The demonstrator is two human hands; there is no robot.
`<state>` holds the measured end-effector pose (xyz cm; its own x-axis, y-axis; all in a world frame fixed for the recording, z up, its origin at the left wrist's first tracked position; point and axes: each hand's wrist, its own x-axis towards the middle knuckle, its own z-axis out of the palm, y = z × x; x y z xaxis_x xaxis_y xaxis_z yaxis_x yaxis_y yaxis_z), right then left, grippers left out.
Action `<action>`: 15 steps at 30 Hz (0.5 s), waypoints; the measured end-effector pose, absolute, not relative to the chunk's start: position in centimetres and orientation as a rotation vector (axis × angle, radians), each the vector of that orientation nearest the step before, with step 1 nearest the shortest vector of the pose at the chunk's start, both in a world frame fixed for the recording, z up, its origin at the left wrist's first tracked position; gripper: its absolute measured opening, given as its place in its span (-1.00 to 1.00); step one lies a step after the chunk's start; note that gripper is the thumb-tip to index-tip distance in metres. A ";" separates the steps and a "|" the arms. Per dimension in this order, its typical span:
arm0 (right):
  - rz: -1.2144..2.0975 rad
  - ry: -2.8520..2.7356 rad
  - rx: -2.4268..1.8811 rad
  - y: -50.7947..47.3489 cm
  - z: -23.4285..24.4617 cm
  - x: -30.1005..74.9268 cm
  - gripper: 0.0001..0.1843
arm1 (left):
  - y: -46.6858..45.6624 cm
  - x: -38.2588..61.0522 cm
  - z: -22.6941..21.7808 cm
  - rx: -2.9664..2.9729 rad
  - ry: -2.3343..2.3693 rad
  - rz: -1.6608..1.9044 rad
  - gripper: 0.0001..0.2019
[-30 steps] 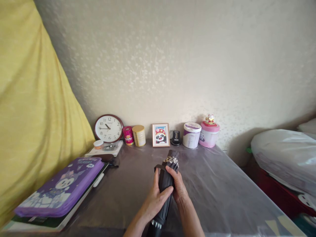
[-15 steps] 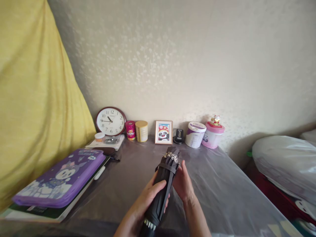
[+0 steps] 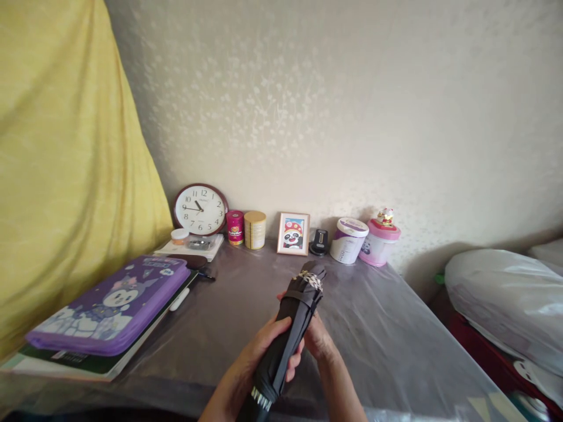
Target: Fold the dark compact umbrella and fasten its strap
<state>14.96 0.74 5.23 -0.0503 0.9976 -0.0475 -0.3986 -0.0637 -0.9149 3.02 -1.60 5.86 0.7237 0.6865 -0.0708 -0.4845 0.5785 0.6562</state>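
A pale patterned wall (image 3: 334, 117) rises behind a grey covered surface (image 3: 378, 334), with a yellow cloth (image 3: 74, 164) hanging past its left edge. The left hand (image 3: 264, 346) is wrapped around a folded black umbrella (image 3: 285, 344), thumb on top. The right hand (image 3: 319, 339) is against or just beside its far part; its fingers are mostly hidden, so I cannot tell how they are set. The umbrella slants above the surface's front middle, handle toward the front edge, strap around its upper part. Farther out, a purple case (image 3: 112, 308) lies on books along the left edge. A picture frame (image 3: 293, 233) stands near the back edge's middle, a clock (image 3: 201, 209) by the back left corner, and a pink-lidded jar (image 3: 379, 246) at the back right corner.
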 end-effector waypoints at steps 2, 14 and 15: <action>1.419 -0.921 -0.944 0.7 5.1 15.0 -0.62 | -1.6 3.1 5.5 0.642 0.309 0.694 -0.71; 1.627 -0.976 -0.816 0.9 3.4 15.7 -0.59 | -2.0 3.0 5.6 0.617 0.283 0.634 -0.71; 1.654 -0.995 -0.790 0.8 3.6 15.8 -0.58 | -2.1 3.0 5.6 0.622 0.272 0.633 -0.71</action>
